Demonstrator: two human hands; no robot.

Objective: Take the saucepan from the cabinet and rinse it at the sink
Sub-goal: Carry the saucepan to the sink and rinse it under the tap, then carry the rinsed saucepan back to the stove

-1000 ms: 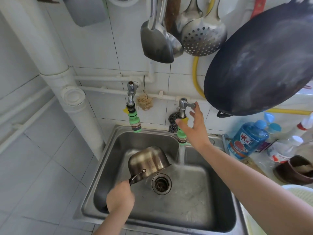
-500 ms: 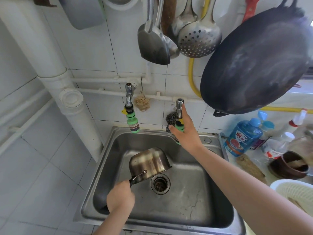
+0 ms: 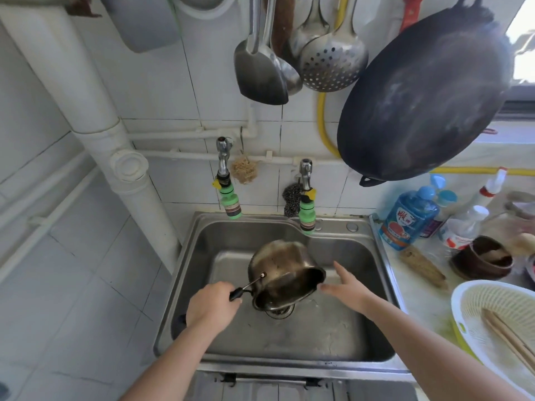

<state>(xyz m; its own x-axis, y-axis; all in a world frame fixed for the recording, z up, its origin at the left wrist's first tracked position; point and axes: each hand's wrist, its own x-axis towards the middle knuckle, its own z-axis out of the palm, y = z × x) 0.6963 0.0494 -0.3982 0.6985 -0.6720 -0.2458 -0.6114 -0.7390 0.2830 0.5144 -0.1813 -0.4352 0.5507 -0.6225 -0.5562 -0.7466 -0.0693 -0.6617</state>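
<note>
A steel saucepan (image 3: 282,270) with a browned bottom hangs tilted over the drain of the steel sink (image 3: 382,287), its mouth turned down and toward me. My left hand (image 3: 211,306) is closed on its black handle at the left. My right hand (image 3: 343,287) is just right of the pan's rim, fingers spread, holding nothing; I cannot tell whether it touches the rim. Two wall taps with green nozzles stand above the sink, the left tap (image 3: 227,180) and the right tap (image 3: 306,195). No water runs from either.
A large dark wok (image 3: 425,94) and metal ladles (image 3: 292,53) hang on the tiled wall overhead. Blue detergent bottles (image 3: 408,218), a brown bowl (image 3: 482,257) and a white basket (image 3: 489,322) crowd the counter at the right. A thick white pipe (image 3: 95,117) runs down the left wall.
The water from the right tap has stopped. My right hand left the tap and came down beside the pan. My left hand lifted and turned the saucepan toward the drain.
</note>
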